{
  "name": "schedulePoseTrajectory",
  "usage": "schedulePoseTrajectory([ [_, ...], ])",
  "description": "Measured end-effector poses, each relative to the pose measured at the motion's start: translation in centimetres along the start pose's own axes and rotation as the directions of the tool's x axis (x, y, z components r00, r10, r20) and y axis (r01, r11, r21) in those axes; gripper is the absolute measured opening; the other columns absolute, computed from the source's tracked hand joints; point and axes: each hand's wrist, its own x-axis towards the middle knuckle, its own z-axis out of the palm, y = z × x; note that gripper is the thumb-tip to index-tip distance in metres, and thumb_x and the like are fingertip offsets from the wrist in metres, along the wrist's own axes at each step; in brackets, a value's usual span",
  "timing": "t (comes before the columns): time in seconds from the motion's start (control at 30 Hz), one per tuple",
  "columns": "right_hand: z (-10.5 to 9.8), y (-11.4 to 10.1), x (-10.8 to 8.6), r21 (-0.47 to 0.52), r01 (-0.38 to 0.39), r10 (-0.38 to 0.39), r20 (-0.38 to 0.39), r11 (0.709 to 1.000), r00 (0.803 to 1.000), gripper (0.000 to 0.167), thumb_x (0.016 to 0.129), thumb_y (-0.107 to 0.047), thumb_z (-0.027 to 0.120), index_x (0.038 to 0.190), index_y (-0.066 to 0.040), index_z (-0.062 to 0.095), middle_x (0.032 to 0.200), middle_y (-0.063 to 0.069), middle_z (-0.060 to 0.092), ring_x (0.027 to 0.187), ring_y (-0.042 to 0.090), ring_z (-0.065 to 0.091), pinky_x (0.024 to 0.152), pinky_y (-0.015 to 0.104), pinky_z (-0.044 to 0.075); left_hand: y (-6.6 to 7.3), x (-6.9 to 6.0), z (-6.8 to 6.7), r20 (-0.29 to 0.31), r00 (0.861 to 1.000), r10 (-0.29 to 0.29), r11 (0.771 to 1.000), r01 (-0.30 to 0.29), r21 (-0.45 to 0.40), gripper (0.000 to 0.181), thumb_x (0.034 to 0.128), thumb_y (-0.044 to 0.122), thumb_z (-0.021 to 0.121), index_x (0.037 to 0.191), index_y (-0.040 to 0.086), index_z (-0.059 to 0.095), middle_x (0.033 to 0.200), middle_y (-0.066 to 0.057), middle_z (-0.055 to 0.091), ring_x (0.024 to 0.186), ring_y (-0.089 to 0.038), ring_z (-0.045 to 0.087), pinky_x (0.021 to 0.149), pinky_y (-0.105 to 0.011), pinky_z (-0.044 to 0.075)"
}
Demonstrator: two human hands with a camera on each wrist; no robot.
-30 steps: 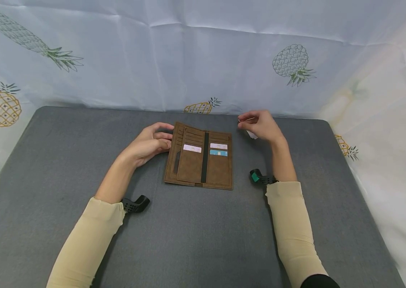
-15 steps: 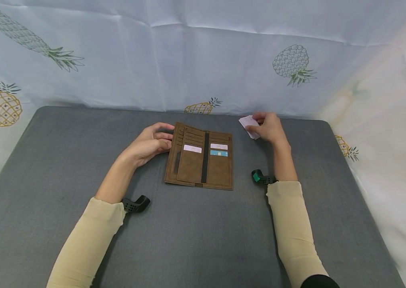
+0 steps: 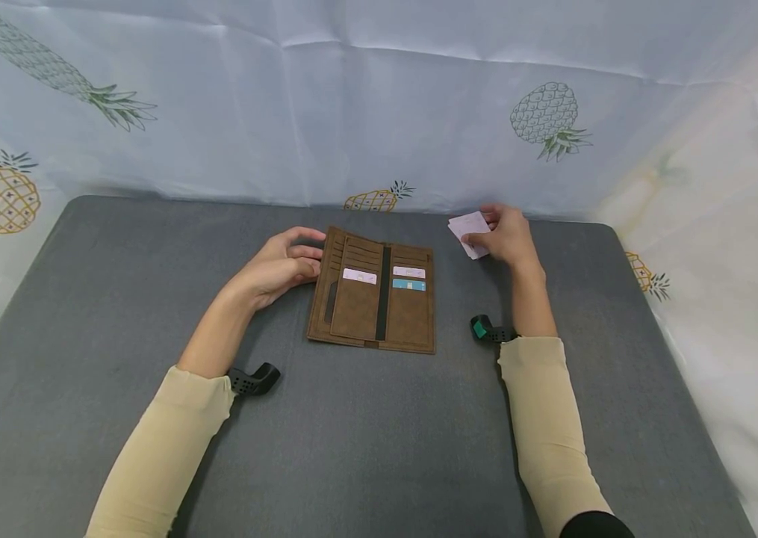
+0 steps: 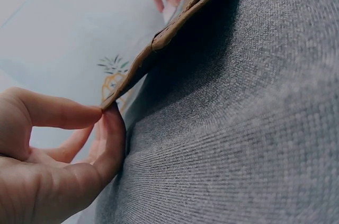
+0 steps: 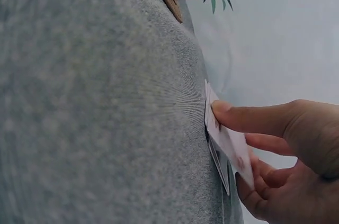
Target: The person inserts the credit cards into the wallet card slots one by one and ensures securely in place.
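A long brown wallet (image 3: 360, 317) lies spread on the grey table. One pale pink card (image 3: 359, 276) shows in its left panel; another pink card (image 3: 408, 272) and a blue card (image 3: 408, 285) sit in slots on the right. My left hand (image 3: 278, 270) pinches the wallet's left edge between thumb and finger, lifting it off the cloth, as the left wrist view shows. Back right, my right hand (image 3: 509, 237) holds a pale pink card (image 5: 230, 142) between thumb and fingers. That card is tilted against a small stack of cards (image 5: 217, 163) on the table.
Grey cloth covers the table (image 3: 352, 433). A white curtain (image 3: 352, 104) printed with pineapples hangs right behind its back edge. Both wrists carry black camera mounts, the left mount (image 3: 254, 379) and the right mount (image 3: 491, 330).
The right hand has shifted slightly right, uncovering pink cards that it mostly hid one second ago. The left hand and the wallet have stayed in place.
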Motion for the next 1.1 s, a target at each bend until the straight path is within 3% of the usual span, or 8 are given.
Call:
schedulePoseTrajectory([
  [0.2, -0.2, 0.3, -0.1, -0.014, 0.045, -0.046, -0.049, 0.999, 0.998, 0.046, 0.103, -0.017, 0.073, 0.142, 0.005, 0.065, 0.120, 0.026, 0.067, 0.095, 0.026, 0.059, 0.073, 0.025, 0.046, 0.0, 0.1, 0.0, 0.001, 1.000, 0.001, 1.000, -0.001, -0.004, 0.067, 0.1005, -0.013, 0.051, 0.162, 0.011, 0.039, 0.147, -0.016, 0.048, 0.108, -0.017, 0.060, 0.091, -0.026, 0.054],
  [0.33, -0.4, 0.5, -0.1, 0.012, 0.085, -0.084, -0.071, 0.996, 0.994, 0.034, 0.105, -0.015, 0.068, 0.133, 0.003, 0.072, 0.108, 0.022, 0.071, 0.077, 0.010, 0.055, 0.063, 0.019, 0.043, 0.0, 0.2, 0.0, 0.003, 1.000, 0.003, 1.000, -0.003, -0.007, 0.067, 0.1005, -0.013, 0.051, 0.162, 0.011, 0.039, 0.145, -0.015, 0.049, 0.107, -0.017, 0.060, 0.090, -0.026, 0.054],
  [0.5, -0.4, 0.1, -0.2, 0.077, 0.152, -0.147, -0.059, 0.985, 0.987, 0.030, 0.104, -0.011, 0.069, 0.131, 0.003, 0.073, 0.109, 0.025, 0.077, 0.072, -0.002, 0.056, 0.064, 0.017, 0.045, -0.1, 0.2, 0.0, 0.004, 1.000, 0.004, 1.000, -0.004, -0.007, 0.067, 0.1009, -0.013, 0.051, 0.162, 0.011, 0.039, 0.145, -0.015, 0.049, 0.107, -0.018, 0.059, 0.090, -0.026, 0.054],
  [0.7, 0.3, -0.9, -0.2, 0.225, 0.189, -0.182, -0.051, 0.956, 0.982, 0.033, 0.104, -0.010, 0.069, 0.135, 0.001, 0.073, 0.111, 0.020, 0.079, 0.078, 0.001, 0.062, 0.070, 0.019, 0.047, -0.1, 0.1, 0.0, -0.001, 1.000, -0.002, 1.000, 0.002, -0.009, 0.067, 0.1012, -0.013, 0.051, 0.162, 0.011, 0.039, 0.146, -0.015, 0.049, 0.106, -0.017, 0.060, 0.090, -0.026, 0.054],
  [0.97, 2.4, -3.1, -0.2, 0.362, 0.186, -0.176, -0.060, 0.914, 0.983, 0.029, 0.102, -0.009, 0.069, 0.130, -0.002, 0.075, 0.086, -0.017, 0.076, 0.076, 0.006, 0.062, 0.072, 0.025, 0.053, -0.2, 0.2, 0.1, -0.002, 1.000, 0.004, 1.000, -0.004, -0.015, 0.066, 0.1014, -0.013, 0.052, 0.162, 0.011, 0.039, 0.141, -0.013, 0.051, 0.104, -0.016, 0.060, 0.088, -0.025, 0.055],
  [1.1, 3.4, -4.4, -0.5, 0.416, 0.182, -0.190, -0.022, 0.891, 0.982, 0.028, 0.102, -0.010, 0.071, 0.129, -0.003, 0.075, 0.083, -0.019, 0.075, 0.079, 0.010, 0.066, 0.077, 0.033, 0.057, 0.0, 0.0, 0.2, -0.002, 1.000, 0.006, 1.000, -0.006, -0.014, 0.066, 0.1014, -0.013, 0.052, 0.161, 0.011, 0.039, 0.141, -0.013, 0.050, 0.104, -0.016, 0.060, 0.088, -0.026, 0.055],
])
